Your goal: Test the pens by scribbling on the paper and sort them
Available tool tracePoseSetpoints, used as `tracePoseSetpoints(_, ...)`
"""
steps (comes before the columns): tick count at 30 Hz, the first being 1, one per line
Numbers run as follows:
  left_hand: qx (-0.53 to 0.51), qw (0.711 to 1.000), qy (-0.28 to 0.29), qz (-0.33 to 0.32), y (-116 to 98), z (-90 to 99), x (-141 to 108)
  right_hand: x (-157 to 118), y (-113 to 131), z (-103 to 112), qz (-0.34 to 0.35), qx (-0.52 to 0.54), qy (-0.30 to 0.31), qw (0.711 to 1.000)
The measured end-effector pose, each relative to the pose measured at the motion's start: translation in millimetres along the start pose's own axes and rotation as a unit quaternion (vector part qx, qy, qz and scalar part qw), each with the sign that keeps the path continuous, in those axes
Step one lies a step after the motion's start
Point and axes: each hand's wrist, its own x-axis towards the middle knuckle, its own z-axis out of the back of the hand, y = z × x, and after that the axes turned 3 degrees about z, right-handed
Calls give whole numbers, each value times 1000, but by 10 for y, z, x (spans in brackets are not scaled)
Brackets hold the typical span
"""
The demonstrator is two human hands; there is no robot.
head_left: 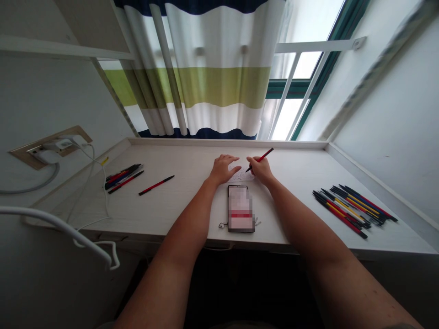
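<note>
My right hand (259,169) is closed around a red and black pen (265,154), its dark tip pointing down at a small sheet of paper (242,175) with fine marks on it. At the paper's left side lies my left hand (222,169), fingers apart and thumb stretched toward the sheet, holding nothing. Just below the paper, between my forearms, a phone (240,208) lies face up with its screen lit and blurred out. A single red and black pen (156,185) rests farther left on the white desk (192,160).
Several pens (124,177) are bunched at the desk's left. A larger spread of pens (353,208) covers the right side. White cables (103,183) run from a wall socket (51,146) over the left edge. A striped curtain (219,87) hangs behind the raised back rim.
</note>
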Motion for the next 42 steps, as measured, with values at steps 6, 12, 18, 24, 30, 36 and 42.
tracePoseSetpoints(6,-92,994,-63,-2,-107,-2,2,-47,211,-81,27,161,-15,986)
tracePoseSetpoints(12,-141,989,-43,10,-61,-36,-11,-109,266,-1,39,143,-9,989)
tracePoseSetpoints(18,-290,953,89,4,-216,-123,-40,-82,225,-79,56,143,-57,986)
tracePoseSetpoints(24,-396,910,122,2,-242,-168,-31,-52,264,-56,48,146,-8,988)
tracePoseSetpoints(30,-439,891,111,9,-253,-119,-21,-40,322,204,49,212,141,966)
tracePoseSetpoints(36,-340,938,61,24,-355,-141,-28,-49,298,132,54,216,112,968)
tracePoseSetpoints(42,-173,985,-25,13,-372,-87,-17,-88,382,15,61,156,-6,986)
